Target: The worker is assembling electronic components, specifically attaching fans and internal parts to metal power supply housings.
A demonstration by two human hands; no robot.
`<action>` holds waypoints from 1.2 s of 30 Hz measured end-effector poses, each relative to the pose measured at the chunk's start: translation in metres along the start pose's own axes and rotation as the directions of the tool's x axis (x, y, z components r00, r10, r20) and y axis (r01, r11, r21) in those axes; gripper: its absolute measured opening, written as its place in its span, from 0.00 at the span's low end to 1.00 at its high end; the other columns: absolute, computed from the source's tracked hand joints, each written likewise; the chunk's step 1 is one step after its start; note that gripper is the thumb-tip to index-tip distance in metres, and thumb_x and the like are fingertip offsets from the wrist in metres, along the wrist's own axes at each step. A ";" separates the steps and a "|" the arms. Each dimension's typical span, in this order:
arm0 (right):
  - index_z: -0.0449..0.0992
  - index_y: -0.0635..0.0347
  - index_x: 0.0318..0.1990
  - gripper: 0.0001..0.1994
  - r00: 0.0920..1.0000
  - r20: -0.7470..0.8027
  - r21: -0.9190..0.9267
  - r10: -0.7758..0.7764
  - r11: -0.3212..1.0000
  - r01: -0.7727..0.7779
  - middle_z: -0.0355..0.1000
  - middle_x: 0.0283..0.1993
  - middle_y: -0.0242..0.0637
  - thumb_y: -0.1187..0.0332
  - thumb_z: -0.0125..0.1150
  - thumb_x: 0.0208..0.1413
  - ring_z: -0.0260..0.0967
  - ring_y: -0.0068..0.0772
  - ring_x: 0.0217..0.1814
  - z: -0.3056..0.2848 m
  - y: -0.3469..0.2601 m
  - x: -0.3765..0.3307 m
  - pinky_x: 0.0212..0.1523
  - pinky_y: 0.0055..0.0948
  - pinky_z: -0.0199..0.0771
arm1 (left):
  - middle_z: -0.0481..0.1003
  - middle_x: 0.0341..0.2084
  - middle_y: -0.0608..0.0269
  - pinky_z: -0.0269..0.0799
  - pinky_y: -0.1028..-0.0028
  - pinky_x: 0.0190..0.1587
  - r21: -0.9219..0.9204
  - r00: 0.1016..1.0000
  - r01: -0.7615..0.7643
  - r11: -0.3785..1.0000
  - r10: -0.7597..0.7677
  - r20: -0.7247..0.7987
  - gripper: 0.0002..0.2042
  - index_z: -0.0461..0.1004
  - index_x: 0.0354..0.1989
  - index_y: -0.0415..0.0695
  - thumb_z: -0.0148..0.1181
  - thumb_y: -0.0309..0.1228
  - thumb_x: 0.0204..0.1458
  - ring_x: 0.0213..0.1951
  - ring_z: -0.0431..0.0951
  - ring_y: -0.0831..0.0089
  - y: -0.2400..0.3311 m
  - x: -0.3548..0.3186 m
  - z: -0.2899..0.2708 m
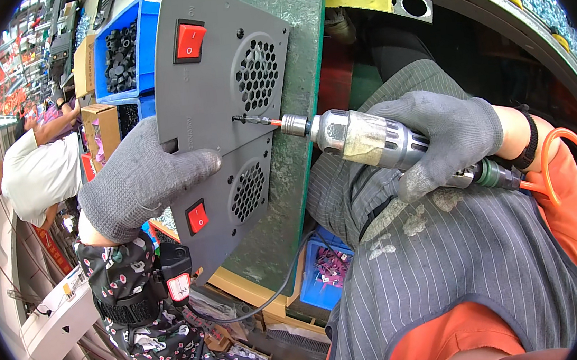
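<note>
In a grey knit glove, my right hand [447, 130] is closed around the metal body of an air screwdriver [347, 135]. At the end of its bit a small dark screw [239, 119] points at the grey metal panel [216, 117]; whether it touches the panel I cannot tell. My left hand [142, 173], also gloved, grips the panel's left edge with the thumb lying on its face. Two red rocker switches, an upper one [190, 41] and a lower one [197, 217], sit beside two honeycomb vents [257, 75]. The left fingers are partly hidden behind the panel.
The panel stands over a green work surface [304, 53]. Blue bins, one with black parts [122, 57], stand at the upper left, near cardboard boxes [101, 128]. A blue bin of purplish parts [332, 267] sits below. An orange air hose [576, 138] coils at right. Another person [40, 165] is at left.
</note>
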State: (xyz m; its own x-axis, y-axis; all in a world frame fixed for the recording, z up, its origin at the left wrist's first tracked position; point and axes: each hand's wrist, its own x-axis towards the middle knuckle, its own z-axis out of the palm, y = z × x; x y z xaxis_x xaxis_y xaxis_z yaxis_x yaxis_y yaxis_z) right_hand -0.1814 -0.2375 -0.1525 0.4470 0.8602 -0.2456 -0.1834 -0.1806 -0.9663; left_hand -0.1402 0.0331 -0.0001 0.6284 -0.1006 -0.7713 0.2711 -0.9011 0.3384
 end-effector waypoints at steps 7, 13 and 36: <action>0.69 0.67 0.41 0.24 1.000 0.009 0.131 0.028 0.991 -0.029 0.71 0.29 0.37 0.60 0.69 0.39 0.68 0.25 0.31 0.004 -0.008 0.006 0.34 0.27 0.71 | 0.74 0.32 0.57 0.72 0.73 0.37 -0.043 1.000 -0.007 0.999 0.006 -0.006 0.17 0.69 0.42 0.34 0.59 0.30 0.45 0.33 0.74 0.75 -0.007 0.003 0.000; 0.69 0.67 0.40 0.24 0.999 0.041 0.170 0.029 0.985 -0.035 0.71 0.29 0.37 0.59 0.69 0.40 0.68 0.25 0.31 0.013 -0.017 0.010 0.34 0.27 0.70 | 0.74 0.32 0.58 0.71 0.74 0.37 -0.004 0.999 -0.003 1.000 0.003 -0.040 0.17 0.69 0.41 0.33 0.58 0.31 0.45 0.33 0.73 0.75 -0.006 -0.009 0.004; 0.68 0.65 0.44 0.28 0.991 0.043 -0.116 0.125 0.986 -0.119 0.72 0.32 0.39 0.59 0.70 0.36 0.71 0.32 0.33 0.004 0.017 -0.016 0.36 0.29 0.71 | 0.71 0.35 0.60 0.62 0.87 0.21 -0.928 0.954 -0.152 -0.341 0.194 -0.228 0.15 0.64 0.52 0.37 0.47 0.29 0.57 0.25 0.64 0.81 -0.107 0.044 0.201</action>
State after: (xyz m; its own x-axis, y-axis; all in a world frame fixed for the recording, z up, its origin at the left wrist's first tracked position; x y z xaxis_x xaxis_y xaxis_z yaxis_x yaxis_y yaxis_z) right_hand -0.1946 -0.2523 -0.1646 0.3825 0.8505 -0.3609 -0.1328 -0.3359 -0.9325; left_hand -0.2878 0.0401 -0.1788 0.8182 -0.1747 -0.5477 0.4883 0.7140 0.5018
